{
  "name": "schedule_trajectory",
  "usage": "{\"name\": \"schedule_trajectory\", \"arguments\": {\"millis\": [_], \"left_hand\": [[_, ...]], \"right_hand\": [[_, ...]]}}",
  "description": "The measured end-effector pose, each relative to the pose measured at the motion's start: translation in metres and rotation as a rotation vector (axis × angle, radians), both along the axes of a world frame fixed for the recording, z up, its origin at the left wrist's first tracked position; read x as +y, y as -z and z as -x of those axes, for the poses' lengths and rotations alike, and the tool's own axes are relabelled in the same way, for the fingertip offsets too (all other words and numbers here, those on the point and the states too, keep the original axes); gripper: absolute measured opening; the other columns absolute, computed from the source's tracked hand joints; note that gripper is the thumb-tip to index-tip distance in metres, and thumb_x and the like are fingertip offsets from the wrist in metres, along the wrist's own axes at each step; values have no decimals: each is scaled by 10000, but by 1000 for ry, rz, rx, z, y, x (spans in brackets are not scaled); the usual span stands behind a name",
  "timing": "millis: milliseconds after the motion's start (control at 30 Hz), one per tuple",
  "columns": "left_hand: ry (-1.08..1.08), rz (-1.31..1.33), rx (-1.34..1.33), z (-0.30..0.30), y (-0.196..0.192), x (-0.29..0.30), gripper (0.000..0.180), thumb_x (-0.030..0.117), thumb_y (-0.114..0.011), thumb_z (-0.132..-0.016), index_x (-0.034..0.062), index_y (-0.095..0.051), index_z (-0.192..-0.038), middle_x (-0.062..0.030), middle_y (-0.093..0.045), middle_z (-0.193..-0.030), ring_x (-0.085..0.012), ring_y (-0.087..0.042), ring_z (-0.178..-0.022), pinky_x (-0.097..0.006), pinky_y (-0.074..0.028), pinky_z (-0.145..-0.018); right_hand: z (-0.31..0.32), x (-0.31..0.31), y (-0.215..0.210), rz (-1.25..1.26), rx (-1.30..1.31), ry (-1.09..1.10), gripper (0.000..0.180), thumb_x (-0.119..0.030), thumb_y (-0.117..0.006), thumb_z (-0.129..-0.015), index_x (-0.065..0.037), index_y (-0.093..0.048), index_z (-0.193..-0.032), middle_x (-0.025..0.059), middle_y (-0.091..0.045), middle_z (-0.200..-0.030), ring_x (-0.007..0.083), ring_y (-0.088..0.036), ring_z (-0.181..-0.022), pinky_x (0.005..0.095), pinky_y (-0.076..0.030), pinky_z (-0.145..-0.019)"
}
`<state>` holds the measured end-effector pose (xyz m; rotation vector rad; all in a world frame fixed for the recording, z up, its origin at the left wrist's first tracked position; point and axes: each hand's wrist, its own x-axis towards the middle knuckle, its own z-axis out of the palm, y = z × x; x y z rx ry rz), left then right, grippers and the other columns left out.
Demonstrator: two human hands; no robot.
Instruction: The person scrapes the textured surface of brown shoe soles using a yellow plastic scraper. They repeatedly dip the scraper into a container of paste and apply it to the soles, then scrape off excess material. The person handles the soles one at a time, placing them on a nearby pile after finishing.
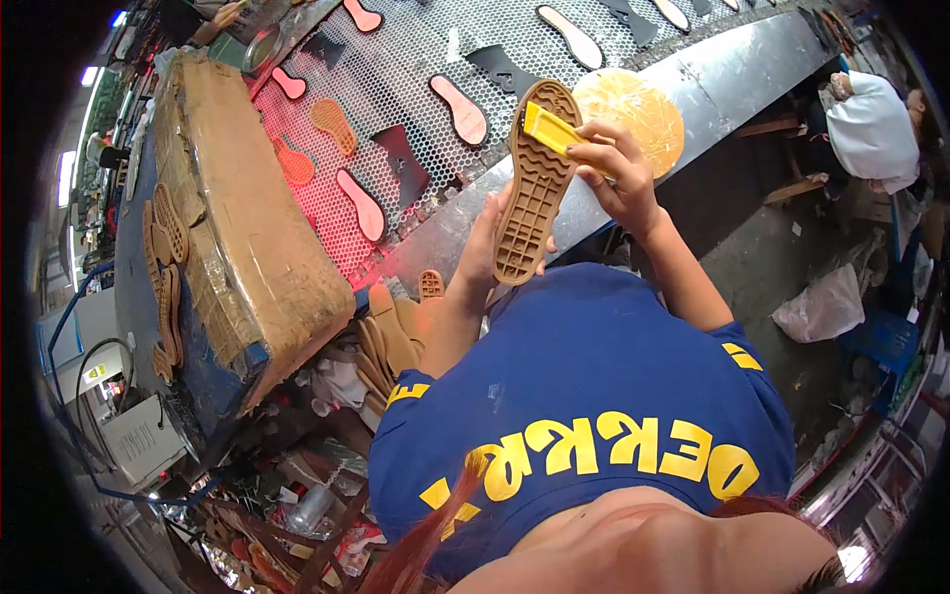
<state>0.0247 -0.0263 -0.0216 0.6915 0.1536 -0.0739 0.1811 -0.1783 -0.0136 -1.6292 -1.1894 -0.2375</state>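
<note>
— How are the hands set?

— The left hand (482, 247) is raised in front of the chest, palm cupped behind the lower end of a tan shoe sole (534, 183), fingers wrapped round its edge and closed on it. The right hand (616, 173) comes in from the right with the wrist bent, fingers pinched together on a small yellow tool (547, 129) that lies against the upper end of the sole.

— Where is the sole?

— Held in the air just this side of the grey metal edge of the mesh conveyor (416, 59), tread face toward the camera.

— Which way does it run?

— Its long axis is nearly upright in the picture, leaning a little to the right at the top; the wavy-tread end points away from the person, toward the conveyor, the dotted end toward the chest.

— Any packages or labels near it?

— Left of the sole, a big brown cardboard box (237, 208) wrapped in tape lies beside the conveyor. Far below and left of the sole sits a pale box (139, 441) with dark lettering. Right of the sole, a round tan disc (638, 114) rests on the metal edge, and a crumpled clear plastic bag (821, 302) lies on the floor.
</note>
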Motion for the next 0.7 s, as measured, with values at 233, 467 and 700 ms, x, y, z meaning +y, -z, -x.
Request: {"name": "schedule_trajectory", "arguments": {"millis": [233,467,700], "left_hand": [[16,82,-12,0,8,9,748,628,-203,-966,47,-276,-1432,-197,-556,-1136,-253,-672,-784,-343,-595,-504],[-5,223,47,-3,5,10,752,639,-171,-959,55,-317,-1410,-222,-572,-1111,-306,-671,-798,-394,-605,-515],[-151,191,165,-19,17,6,728,610,-146,-975,71,-314,-1434,-182,-588,-1185,-298,-673,-866,-413,-615,-600]], "right_hand": [[11,-8,-8,118,56,-188,216,-67,-691,-827,-41,-601,-1022,131,-555,-1132,298,-603,-1025,378,-516,-857],[23,-14,-9,169,46,-203,204,-98,-697,-823,-45,-606,-998,131,-568,-1104,307,-612,-1000,379,-524,-829],[49,-18,-2,170,64,-253,233,-180,-677,-865,-30,-604,-1027,163,-551,-1070,310,-600,-972,374,-514,-814]]}}
